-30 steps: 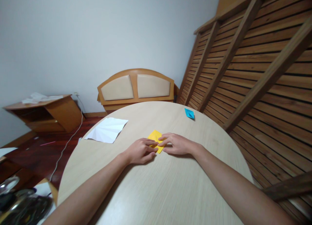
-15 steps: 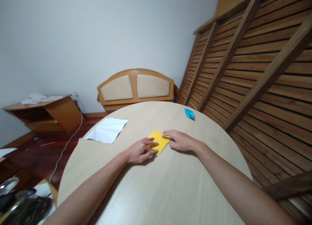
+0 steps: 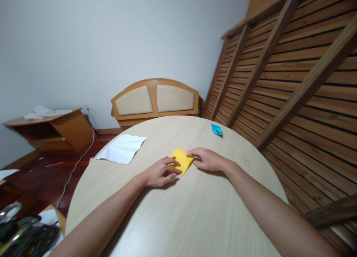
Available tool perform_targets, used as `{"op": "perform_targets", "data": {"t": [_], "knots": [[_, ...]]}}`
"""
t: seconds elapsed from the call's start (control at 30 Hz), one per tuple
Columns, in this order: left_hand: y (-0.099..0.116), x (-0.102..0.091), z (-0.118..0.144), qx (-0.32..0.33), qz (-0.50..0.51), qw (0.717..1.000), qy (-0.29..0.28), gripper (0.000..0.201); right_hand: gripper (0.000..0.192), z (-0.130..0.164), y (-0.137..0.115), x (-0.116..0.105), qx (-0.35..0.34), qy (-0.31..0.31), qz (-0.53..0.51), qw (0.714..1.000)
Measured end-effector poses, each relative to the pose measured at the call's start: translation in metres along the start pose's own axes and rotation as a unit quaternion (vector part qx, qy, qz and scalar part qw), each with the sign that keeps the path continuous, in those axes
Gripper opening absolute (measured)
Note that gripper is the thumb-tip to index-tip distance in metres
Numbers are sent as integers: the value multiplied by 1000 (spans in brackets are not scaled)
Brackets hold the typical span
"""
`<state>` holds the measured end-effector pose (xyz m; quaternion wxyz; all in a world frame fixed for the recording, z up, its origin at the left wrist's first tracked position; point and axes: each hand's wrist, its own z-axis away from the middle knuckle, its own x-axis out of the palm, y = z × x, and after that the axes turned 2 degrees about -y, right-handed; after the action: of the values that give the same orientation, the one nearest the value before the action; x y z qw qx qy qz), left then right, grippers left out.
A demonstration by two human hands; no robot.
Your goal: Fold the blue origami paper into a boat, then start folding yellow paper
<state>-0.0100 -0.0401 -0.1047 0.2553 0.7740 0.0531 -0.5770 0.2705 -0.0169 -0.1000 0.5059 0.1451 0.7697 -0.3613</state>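
A folded yellow paper (image 3: 182,159) lies flat near the middle of the round light-wood table (image 3: 178,212). My left hand (image 3: 160,172) rests on the table with its fingertips pressing the paper's near left edge. On the paper's right side my right hand (image 3: 208,159) lies with its fingers touching the right edge. Both hands are flat on the paper and neither lifts it.
A creased white sheet (image 3: 122,148) lies at the table's far left edge. A small blue folded paper (image 3: 216,129) sits at the far right. Slatted wooden frames (image 3: 292,86) lean on the right. A headboard (image 3: 155,99) and low wooden cabinet (image 3: 47,130) stand behind.
My hands were close together over the paper; my right hand has slid to its right edge, and more of the flattened yellow paper shows.
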Motion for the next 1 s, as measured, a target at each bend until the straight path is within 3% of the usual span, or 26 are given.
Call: {"op": "perform_targets", "data": {"t": [0.33, 1.0], "knots": [[1, 0, -2, 15, 16, 999, 31, 34, 36, -1, 0, -3, -42, 14, -8, 999], [4, 1, -5, 32, 43, 998, 14, 33, 19, -2, -13, 2, -53, -5, 6, 999]]}}
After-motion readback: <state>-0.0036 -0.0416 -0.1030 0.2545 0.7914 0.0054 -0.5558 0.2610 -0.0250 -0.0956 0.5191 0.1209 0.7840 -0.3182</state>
